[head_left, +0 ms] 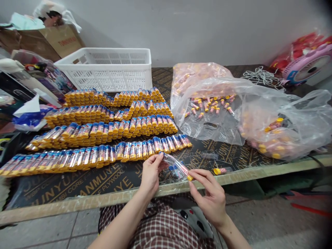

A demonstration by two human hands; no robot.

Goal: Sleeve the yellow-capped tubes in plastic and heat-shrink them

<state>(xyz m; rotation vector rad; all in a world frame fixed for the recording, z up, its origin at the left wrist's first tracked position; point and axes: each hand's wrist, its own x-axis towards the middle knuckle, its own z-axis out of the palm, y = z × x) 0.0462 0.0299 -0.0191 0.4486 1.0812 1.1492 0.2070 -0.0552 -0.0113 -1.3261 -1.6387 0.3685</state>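
My left hand [151,173] pinches the dark blue end of a clear plastic tube [174,162] above the front part of the table. At the other end, the fingers of my right hand [207,193] close on a yellow cap [190,178] with pink and white contents beside it. Whether this is one piece or two fitted together I cannot tell. Beneath the hands lie some blue-printed pieces [176,172], partly hidden. To the right are a yellow-capped tube [222,170] and an empty clear tube [209,156]. Rows of blue-and-yellow tubes [135,150] are stacked left of my hands.
A white plastic basket [109,74] stands behind the stacks. Clear bags [280,117] of small yellow-capped pieces [204,105] lie on the right. A pink fan [308,65] and a white cord [263,77] are at the back right. The table's front edge [103,199] runs below my hands.
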